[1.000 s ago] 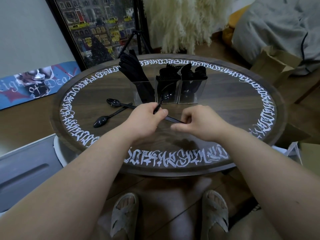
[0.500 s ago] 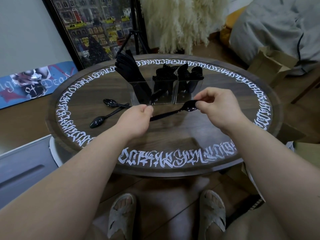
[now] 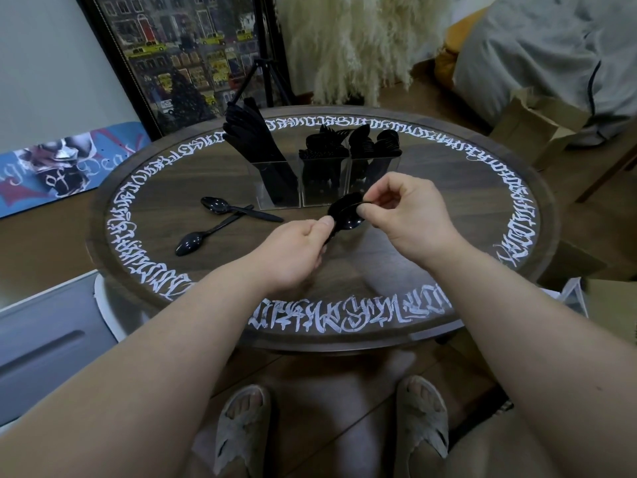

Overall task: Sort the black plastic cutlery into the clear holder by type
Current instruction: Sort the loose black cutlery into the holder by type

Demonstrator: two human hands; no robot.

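- Hold the glossy black plastic spoon firmly by the bowl with the right hand, thumb and forefinger pinched on the bowl's rim; let the left hand, curled around the handle end, release only once the right grip is sure.
- Turn handle-down, then lower straight into the rightmost cell of the clear three-cell acrylic holder, where other spoon bowls already stand.
- Avoid knocking the crowded bowls; slide in at a free gap.
- Spoon held between both hands above the round dark wooden surface with white lettering, just at 6 o'clock of the holder.
- Two more black plastic spoons left crossed at 9 o'clock of the hands.
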